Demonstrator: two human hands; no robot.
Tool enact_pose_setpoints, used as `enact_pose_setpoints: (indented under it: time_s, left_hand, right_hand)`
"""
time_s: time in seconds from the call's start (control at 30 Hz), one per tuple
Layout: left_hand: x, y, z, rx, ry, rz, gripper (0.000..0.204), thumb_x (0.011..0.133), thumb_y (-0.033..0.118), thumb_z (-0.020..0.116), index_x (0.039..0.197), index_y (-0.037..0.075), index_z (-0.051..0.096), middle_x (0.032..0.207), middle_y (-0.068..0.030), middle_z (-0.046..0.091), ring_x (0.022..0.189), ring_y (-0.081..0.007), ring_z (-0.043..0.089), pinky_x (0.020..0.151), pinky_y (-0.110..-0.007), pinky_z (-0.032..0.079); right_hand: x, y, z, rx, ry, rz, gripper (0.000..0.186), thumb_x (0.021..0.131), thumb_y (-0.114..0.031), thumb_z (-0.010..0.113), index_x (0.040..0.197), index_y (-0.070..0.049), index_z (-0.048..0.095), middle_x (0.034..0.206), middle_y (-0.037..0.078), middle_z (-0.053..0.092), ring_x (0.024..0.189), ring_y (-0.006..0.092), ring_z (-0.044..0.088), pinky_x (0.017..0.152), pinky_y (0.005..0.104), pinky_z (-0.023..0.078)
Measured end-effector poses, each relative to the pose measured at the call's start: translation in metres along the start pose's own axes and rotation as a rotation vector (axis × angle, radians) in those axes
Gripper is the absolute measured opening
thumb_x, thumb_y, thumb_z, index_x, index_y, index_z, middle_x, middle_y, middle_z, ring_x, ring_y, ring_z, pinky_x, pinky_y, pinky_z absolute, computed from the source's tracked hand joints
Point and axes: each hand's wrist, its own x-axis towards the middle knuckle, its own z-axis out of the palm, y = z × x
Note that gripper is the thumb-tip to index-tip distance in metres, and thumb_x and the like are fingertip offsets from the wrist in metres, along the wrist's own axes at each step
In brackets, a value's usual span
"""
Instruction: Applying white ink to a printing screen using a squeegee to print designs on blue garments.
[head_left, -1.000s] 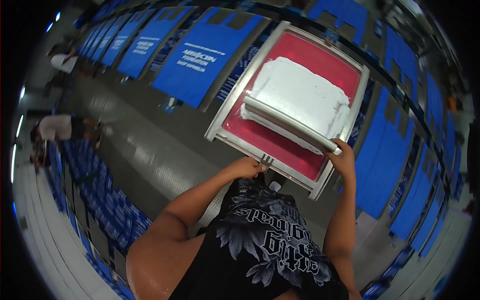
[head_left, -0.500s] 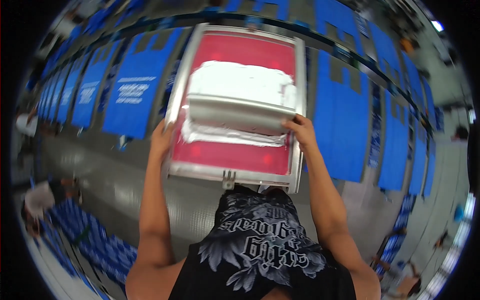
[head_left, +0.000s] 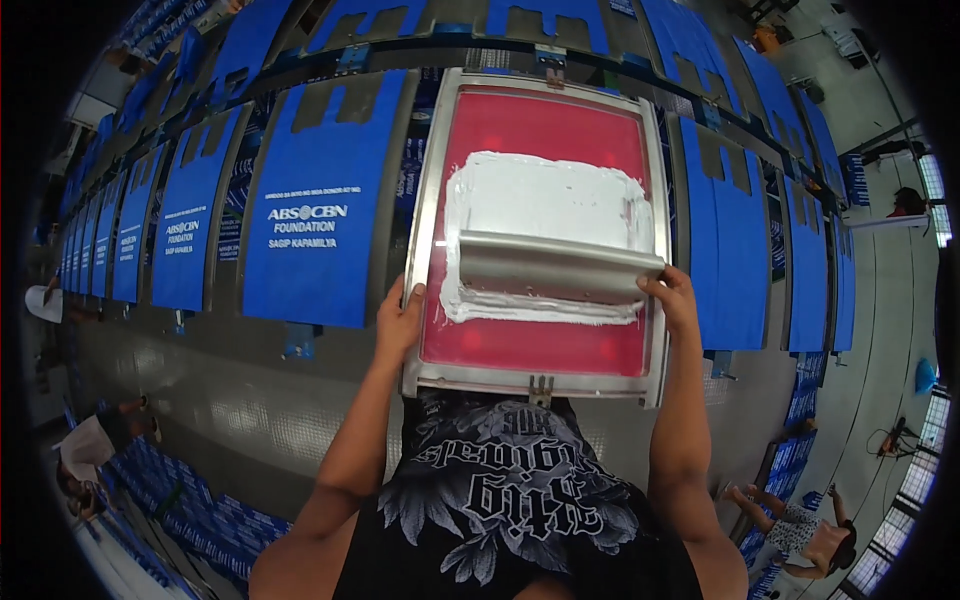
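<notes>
Gripping left hand [head_left: 400,318]: fingers round frame [head_left: 437,190], 8 o'clock.
Right hand [head_left: 674,296]: pinching squeegee [head_left: 550,268], 3 o'clock end.
White paste [head_left: 550,195]: we judge spreading; next needs even pressure.

Rows of grey boards [head_left: 312,107], blue bags [head_left: 308,285] lying flat on top.

Along the near edge of the long bench [head_left: 313,110], a dark grey, glossy floor [head_left: 250,385] is seen. Beyond its right end, paler flooring [head_left: 870,330] is crossed by thin dark lines. Daylight seems to be admitted there through gridded windows [head_left: 908,497], though they are bent by the rim.
</notes>
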Motion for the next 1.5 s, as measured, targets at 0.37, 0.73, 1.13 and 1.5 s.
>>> enact_pose_setpoints:
  time_s: [0.37,0.73,1.13,1.5]
  left_hand:
    - [0.024,0.008,0.028,0.049,0.034,-0.155,0.048,0.091,0.037,0.055,0.126,0.004,0.052,0.112,-0.0127,0.062,0.103,-0.0176,0.055,0.089,-0.029,0.041]
    - [0.022,-0.003,0.030,0.071,0.014,-0.168,0.056,0.091,0.041,0.054,0.134,0.005,0.045,0.124,-0.0161,0.055,0.112,-0.0221,0.051,0.094,-0.031,0.038]
    - [-0.005,0.104,0.052,0.988,-0.538,0.562,0.039,0.068,0.010,0.069,0.107,0.010,0.061,0.100,-0.0108,0.063,0.095,-0.0301,0.058,0.082,-0.041,0.045]
    - [0.136,0.071,0.106,0.967,-0.244,0.690,0.046,0.065,0.006,0.067,0.109,0.003,0.054,0.113,-0.0152,0.055,0.103,-0.0332,0.051,0.091,-0.039,0.042]
  right_hand:
    - [0.058,0.031,-0.024,-0.003,-0.105,-0.020,0.037,0.070,-0.014,0.074,0.102,0.003,0.065,0.094,0.008,0.066,0.085,0.0139,0.058,0.080,0.0261,0.043]
    - [0.044,0.050,-0.021,0.033,-0.075,-0.050,0.035,0.072,-0.017,0.074,0.100,0.001,0.066,0.088,0.005,0.065,0.080,0.0121,0.056,0.078,0.0251,0.042]
    - [-0.058,0.020,0.023,-1.118,-0.080,-0.476,0.038,0.060,0.000,0.060,0.097,-0.008,0.065,0.092,0.013,0.065,0.092,0.0292,0.060,0.095,0.0437,0.038]
    - [0.115,0.016,0.035,-1.332,0.027,-0.676,0.035,0.071,-0.004,0.055,0.105,-0.010,0.056,0.096,0.009,0.060,0.095,0.0274,0.056,0.082,0.0473,0.041]
